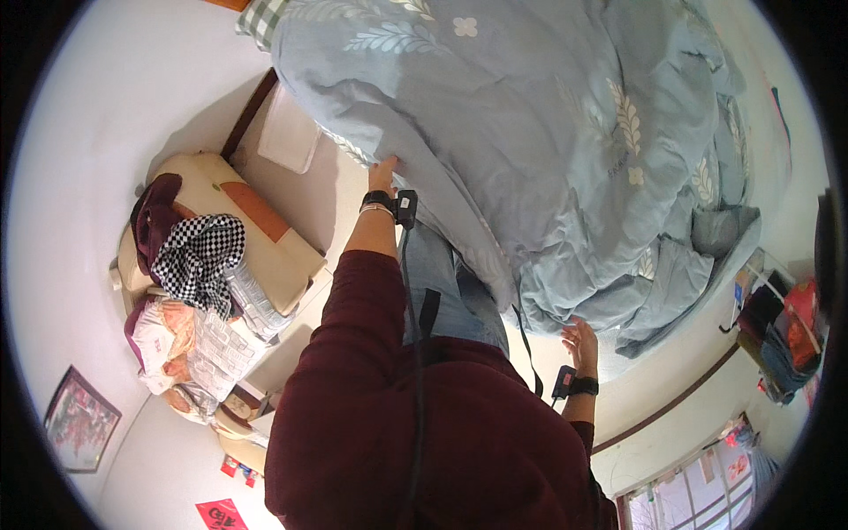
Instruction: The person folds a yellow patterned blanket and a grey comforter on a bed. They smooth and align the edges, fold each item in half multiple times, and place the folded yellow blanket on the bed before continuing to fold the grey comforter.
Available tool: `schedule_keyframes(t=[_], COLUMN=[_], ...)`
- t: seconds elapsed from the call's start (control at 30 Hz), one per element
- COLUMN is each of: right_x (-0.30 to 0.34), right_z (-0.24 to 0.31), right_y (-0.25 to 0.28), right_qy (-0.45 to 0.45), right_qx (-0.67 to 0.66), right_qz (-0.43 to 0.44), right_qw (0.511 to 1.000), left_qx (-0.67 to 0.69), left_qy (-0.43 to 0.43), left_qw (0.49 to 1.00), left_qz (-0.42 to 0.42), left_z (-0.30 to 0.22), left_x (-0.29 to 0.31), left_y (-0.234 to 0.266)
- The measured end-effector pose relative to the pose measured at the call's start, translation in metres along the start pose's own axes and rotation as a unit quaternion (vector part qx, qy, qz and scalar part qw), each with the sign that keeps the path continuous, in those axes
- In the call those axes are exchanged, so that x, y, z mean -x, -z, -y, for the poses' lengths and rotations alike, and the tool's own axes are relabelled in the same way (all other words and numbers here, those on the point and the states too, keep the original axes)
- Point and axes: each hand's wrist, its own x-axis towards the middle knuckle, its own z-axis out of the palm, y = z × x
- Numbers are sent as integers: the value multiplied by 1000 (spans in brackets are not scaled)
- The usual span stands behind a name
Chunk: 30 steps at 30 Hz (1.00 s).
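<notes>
A large grey-blue quilt (548, 168) with pale leaf and flower patterns lies rumpled over the bed, its near side in loose folds. At its left edge my left hand (382, 174) is closed on the quilt's border, the fingertips partly hidden by the cloth. My right hand (579, 343) is by the quilt's lower edge, fingers bent and apart, with nothing visible in them. Both wrists wear black straps with small black boxes.
Left of me, a cream padded seat (256, 212) bears a checked cloth (201, 261) and piled clothes. A green checked pillow (262, 22) shows at the bed's far left. Bags and clothes (777, 331) are at the right wall. Black cables hang along my body.
</notes>
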Motion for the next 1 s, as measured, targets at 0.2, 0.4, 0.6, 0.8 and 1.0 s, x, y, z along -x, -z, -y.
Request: schedule_keyframes(t=[0.2,0.4,0.6,0.8,1.0], right_x=[2,-7,-14,-17,-13], right_z=[-1,-2,11,18,8], right_y=[-1,-2,-13,-22,-30], right_qy=[-9,-36,30,9,-42], right_qx=[77,104,117,119,145], right_qz=[-12,-33,13,-2,-6], right_qw=[997,993,993,993,989], left_qx=[104,203,199,231,263], left_qy=[28,50,71,36,13], left_qw=[987,971,970,967,964], left_qz=[119,116,116,106,45], left_z=[-2,-4,-18,-8,11], left_x=[-6,-13,-15,-36,-66], left_y=[9,6,6,5,-10])
